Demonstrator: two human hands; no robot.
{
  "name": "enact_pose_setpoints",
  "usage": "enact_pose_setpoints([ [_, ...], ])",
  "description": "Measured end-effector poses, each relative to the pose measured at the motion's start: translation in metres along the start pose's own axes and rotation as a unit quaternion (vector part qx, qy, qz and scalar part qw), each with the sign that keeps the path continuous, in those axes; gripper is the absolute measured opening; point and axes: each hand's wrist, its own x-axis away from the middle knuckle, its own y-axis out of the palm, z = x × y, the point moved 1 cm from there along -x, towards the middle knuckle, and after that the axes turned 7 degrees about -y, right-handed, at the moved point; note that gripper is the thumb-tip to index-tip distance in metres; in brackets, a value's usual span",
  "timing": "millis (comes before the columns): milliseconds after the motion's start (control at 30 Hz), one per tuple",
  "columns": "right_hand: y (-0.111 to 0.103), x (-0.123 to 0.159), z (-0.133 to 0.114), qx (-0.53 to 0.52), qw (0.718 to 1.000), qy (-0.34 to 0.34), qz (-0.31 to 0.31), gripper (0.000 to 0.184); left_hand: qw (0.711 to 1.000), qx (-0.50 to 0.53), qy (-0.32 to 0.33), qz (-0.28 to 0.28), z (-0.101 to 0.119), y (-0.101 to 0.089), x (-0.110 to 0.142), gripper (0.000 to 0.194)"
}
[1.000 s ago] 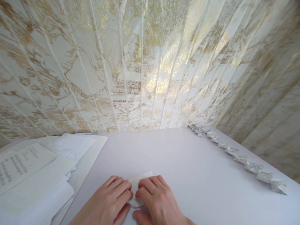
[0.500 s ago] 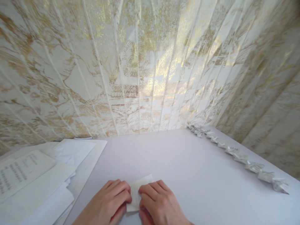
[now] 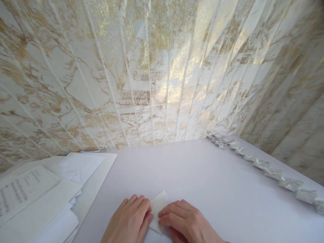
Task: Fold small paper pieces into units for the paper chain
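Observation:
Between my hands, near the bottom of the head view, is a small piece of white paper (image 3: pixel 158 204), apparently folded, one corner pointing away from me. My left hand (image 3: pixel 133 216) is closed at its left edge, the fingers curled and the thumb pressed against them. From the other side, my right hand (image 3: pixel 188 219) grips it with bent fingers, the thumb tucked mostly out of sight below. Part of a whitish surface shows under the near edge of the paper. The hands hide both sides of the piece.
On the left lies a pile of white papers (image 3: pixel 93 182), with a printed sheet (image 3: pixel 30 185) on top. Several small folded paper pieces (image 3: pixel 273 172) line the right edge of the white table (image 3: pixel 197 175). A gold-patterned curtain (image 3: pixel 152 74) hangs behind the table.
Both hands and the paper have shifted right. My left hand has turned, its fingers now bunched over the paper's left edge, and the paper looks narrower. The view has moved slightly.

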Motion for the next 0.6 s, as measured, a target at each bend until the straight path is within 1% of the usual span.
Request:
enact_pose_setpoints([
  [67, -0.0027, 0.0012, 0.0011, 0.037, 0.998, -0.038, -0.029, 0.018, 1.0, -0.013, -0.004, 0.016, 0.0008, 0.0017, 0.0014, 0.016],
  [100, -0.0036, 0.0016, 0.0015, 0.052, 0.997, -0.046, -0.039, 0.018, 1.0, -0.018, -0.007, 0.022, 0.0014, 0.0025, 0.0021, 0.015],
  [167, -0.0044, 0.0019, 0.0019, 0.065, 0.996, -0.044, -0.045, 0.017, 0.999, -0.023, -0.018, 0.031, 0.0028, 0.0038, 0.0034, 0.016],
  [300, -0.0045, -0.0004, 0.0, 0.058, 0.997, -0.035, -0.049, 0.016, 0.998, -0.019, -0.031, 0.045, 0.0057, 0.004, 0.004, 0.018],
  [433, -0.005, -0.0026, -0.0031, 0.061, 0.997, -0.035, -0.04, 0.017, 0.998, -0.005, -0.021, 0.052, 0.0068, 0.0057, 0.0044, 0.018],
  [533, -0.0038, -0.0026, -0.0051, 0.075, 0.996, -0.035, -0.045, 0.018, 0.998, -0.006, -0.032, 0.056, 0.0068, 0.0077, 0.0048, 0.019],
  [600, -0.0026, -0.0023, -0.0064, 0.085, 0.994, -0.034, -0.054, 0.02, 0.998, -0.004, -0.028, 0.05, 0.0065, 0.0084, 0.0046, 0.019],
])
